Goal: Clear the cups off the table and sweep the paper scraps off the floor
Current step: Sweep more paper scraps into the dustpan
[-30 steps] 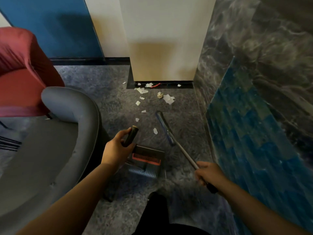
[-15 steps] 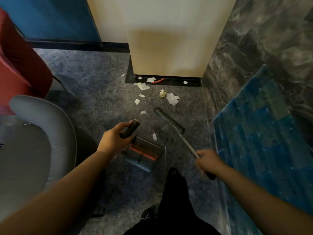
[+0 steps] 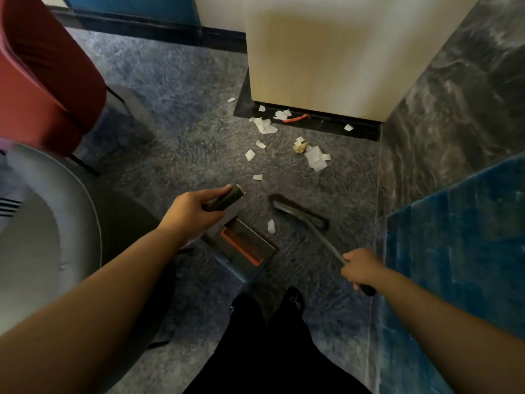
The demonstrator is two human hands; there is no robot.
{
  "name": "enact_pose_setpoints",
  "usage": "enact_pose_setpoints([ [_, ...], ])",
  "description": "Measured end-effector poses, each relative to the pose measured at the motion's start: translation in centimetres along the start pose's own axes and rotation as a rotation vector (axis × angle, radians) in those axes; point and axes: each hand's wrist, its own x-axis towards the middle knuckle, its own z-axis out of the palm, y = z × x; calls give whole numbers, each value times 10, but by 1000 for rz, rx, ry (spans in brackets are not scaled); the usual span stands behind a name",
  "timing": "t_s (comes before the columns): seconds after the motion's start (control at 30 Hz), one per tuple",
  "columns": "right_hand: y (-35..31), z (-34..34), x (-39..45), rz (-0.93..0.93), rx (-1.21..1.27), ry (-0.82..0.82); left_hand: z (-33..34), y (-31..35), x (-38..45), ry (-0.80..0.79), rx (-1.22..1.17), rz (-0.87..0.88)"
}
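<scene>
The paper scraps (image 3: 287, 143) lie scattered on the grey carpet (image 3: 176, 115) ahead of you, most of them near the dark plinth of the cream pillar (image 3: 326, 46), with 1 loose scrap (image 3: 271, 226) between the dustpan (image 3: 247, 245) and the broom head (image 3: 298, 213). A crumpled beige wad (image 3: 300, 147) and a thin red strip (image 3: 297, 118) sit among them; what these are is hard to tell. Your left hand (image 3: 190, 214) clenches the dustpan's dark cylindrical handle, and that hand hides where handle meets pan. Your right hand (image 3: 362, 270) grasps the broom's slim metal shaft, whose black end pokes out below your fist. The pan is flat and dark with a red comb edge. A grey padded chair (image 3: 42, 223) and a red chair (image 3: 42, 81) are cut off at the left; marbled wall panels (image 3: 454, 109) rise on the right.
</scene>
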Motion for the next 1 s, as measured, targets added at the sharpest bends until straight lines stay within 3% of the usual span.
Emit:
enact_pose_setpoints([
  [0.53,-22,62,-60,-63,120,-321,-6,15,16,12,46,19],
  [0.73,-15,70,-77,-38,304,-262,-13,3,9,26,43,49],
  [1.0,-38,75,-83,-25,416,-67,-38,-14,-3,26,-43,24],
])
